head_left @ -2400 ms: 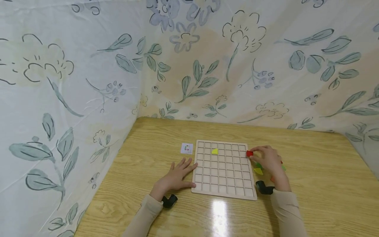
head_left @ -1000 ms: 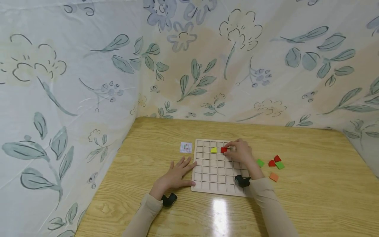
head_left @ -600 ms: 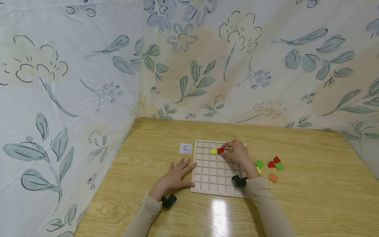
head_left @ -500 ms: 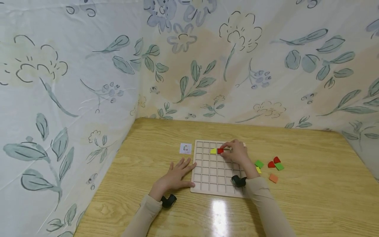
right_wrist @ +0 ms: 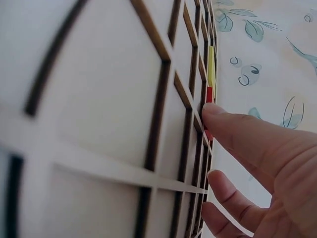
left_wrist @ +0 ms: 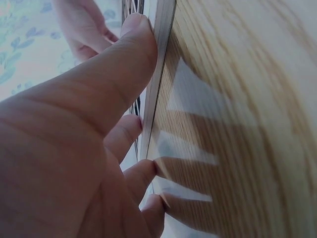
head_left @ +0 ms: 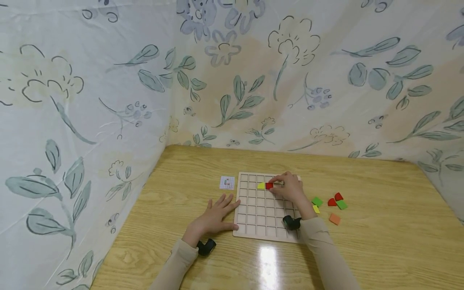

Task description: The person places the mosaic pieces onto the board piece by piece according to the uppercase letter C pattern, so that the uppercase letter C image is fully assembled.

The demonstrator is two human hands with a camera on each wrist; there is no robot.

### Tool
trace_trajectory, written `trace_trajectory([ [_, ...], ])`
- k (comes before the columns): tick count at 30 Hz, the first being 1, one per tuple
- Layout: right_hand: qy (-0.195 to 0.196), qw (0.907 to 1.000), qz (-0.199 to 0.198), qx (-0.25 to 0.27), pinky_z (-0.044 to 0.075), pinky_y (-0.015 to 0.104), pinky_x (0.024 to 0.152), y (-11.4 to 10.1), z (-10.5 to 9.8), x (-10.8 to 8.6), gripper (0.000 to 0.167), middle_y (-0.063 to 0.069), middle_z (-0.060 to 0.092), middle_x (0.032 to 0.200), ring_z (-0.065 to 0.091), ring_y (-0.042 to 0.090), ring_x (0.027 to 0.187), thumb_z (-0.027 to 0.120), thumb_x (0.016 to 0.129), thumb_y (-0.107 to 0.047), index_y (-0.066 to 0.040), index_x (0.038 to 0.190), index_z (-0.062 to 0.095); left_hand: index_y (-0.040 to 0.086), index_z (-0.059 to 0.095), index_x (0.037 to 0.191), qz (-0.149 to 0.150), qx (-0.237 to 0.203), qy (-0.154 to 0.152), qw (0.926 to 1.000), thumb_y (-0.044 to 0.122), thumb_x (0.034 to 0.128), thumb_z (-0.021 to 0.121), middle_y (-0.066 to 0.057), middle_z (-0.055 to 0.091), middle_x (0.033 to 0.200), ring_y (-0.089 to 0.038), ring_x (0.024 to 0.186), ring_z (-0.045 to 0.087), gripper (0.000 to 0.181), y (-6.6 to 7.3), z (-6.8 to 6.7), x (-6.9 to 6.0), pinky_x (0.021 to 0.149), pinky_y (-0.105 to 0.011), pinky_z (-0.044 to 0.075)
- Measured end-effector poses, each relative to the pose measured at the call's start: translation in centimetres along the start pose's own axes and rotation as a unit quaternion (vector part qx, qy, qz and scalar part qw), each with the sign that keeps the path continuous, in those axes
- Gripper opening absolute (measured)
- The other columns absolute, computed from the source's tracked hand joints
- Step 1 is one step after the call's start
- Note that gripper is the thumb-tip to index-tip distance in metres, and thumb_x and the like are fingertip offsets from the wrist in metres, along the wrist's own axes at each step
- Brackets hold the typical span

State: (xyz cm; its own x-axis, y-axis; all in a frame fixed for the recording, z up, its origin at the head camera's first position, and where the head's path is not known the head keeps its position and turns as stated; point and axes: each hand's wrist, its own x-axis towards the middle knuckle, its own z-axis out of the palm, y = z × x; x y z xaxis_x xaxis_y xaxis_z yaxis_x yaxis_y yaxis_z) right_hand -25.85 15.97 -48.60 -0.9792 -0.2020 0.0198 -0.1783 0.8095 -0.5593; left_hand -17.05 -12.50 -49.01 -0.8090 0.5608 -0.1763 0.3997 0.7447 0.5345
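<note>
A wooden grid board [head_left: 260,220] lies flat on the table. My right hand [head_left: 291,190] is over its upper part, thumb and finger pinching a red tile [head_left: 269,186]. This tile sits in a cell directly right of a yellow tile [head_left: 261,185] with one curved corner. In the right wrist view, the thumb covers part of the red tile [right_wrist: 209,93], and the yellow tile [right_wrist: 211,67] stands just beyond it. My left hand [head_left: 214,218] is spread beside the board, its thumb and a fingertip touching the left edge; the left wrist view shows the thumb [left_wrist: 136,47] against that edge.
A small pattern card [head_left: 227,183] lies left of the board. To the right are loose tiles: a green one [head_left: 317,201], a partly hidden yellow one [head_left: 316,209], two red rounded ones [head_left: 332,202], another green [head_left: 342,205] and an orange one [head_left: 335,219]. Floral cloth [head_left: 232,100] hangs behind.
My right hand has carried the red tile from the board's right edge leftward to the cell beside the yellow tile. Lately it has barely moved. My left hand has stayed in place.
</note>
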Motion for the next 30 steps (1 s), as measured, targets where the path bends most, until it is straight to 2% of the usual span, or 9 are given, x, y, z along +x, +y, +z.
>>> trace_trajectory([
  [8, -0.004, 1.0, -0.003, 0.004, 0.03, 0.057, 0.083, 0.3, 0.2, 0.0, 0.026, 0.017, 0.052, 0.112, 0.041, 0.04, 0.105, 0.073, 0.08, -0.027, -0.018, 0.104, 0.071, 0.021, 0.023, 0.149, 0.004, -0.002, 0.005, 1.0, 0.048, 0.0858, 0.058, -0.011, 0.01, 0.156, -0.035, 0.142, 0.002, 0.077, -0.1, 0.1, 0.0, 0.107, -0.064, -0.003],
  [14, 0.0, 0.9995, -0.021, 0.025, 0.031, 0.055, 0.08, 0.4, -0.2, -0.4, 0.027, 0.016, 0.053, 0.108, 0.043, 0.037, 0.101, 0.072, 0.081, -0.023, -0.015, 0.106, 0.07, 0.021, 0.025, 0.148, 0.008, 0.001, 0.011, 0.9999, 0.049, 0.0854, 0.059, -0.01, 0.011, 0.156, -0.035, 0.142, 0.002, 0.077, -0.3, 0.3, 0.1, 0.107, -0.064, -0.003],
  [19, 0.003, 0.9992, -0.027, 0.031, 0.032, 0.056, 0.081, 0.6, -0.9, -0.9, 0.025, 0.017, 0.053, 0.111, 0.044, 0.041, 0.105, 0.071, 0.082, -0.021, -0.015, 0.107, 0.07, 0.021, 0.025, 0.148, 0.01, 0.001, 0.011, 0.9999, 0.049, 0.0852, 0.059, -0.01, 0.011, 0.156, -0.035, 0.142, 0.002, 0.077, -0.3, 0.3, 0.0, 0.107, -0.064, -0.003],
  [25, 0.012, 0.9981, -0.055, 0.026, 0.034, 0.048, 0.071, 1.1, -1.6, -1.5, 0.023, 0.017, 0.054, 0.106, 0.047, 0.038, 0.096, 0.07, 0.083, -0.019, -0.014, 0.105, 0.07, 0.021, 0.024, 0.148, 0.01, -0.002, 0.009, 0.9999, 0.049, 0.0854, 0.059, -0.01, 0.011, 0.156, -0.035, 0.142, 0.002, 0.077, -0.2, 0.2, -0.1, 0.107, -0.064, -0.004],
  [30, 0.012, 0.9972, -0.064, 0.037, 0.032, 0.051, 0.074, 1.5, -2.2, -2.1, 0.023, 0.017, 0.054, 0.105, 0.046, 0.039, 0.099, 0.068, 0.084, -0.018, -0.012, 0.106, 0.07, 0.021, 0.024, 0.148, 0.014, -0.001, 0.009, 0.9999, 0.048, 0.0858, 0.058, -0.011, 0.011, 0.155, -0.036, 0.142, 0.003, 0.076, -0.3, 0.1, -0.2, 0.107, -0.065, -0.003],
])
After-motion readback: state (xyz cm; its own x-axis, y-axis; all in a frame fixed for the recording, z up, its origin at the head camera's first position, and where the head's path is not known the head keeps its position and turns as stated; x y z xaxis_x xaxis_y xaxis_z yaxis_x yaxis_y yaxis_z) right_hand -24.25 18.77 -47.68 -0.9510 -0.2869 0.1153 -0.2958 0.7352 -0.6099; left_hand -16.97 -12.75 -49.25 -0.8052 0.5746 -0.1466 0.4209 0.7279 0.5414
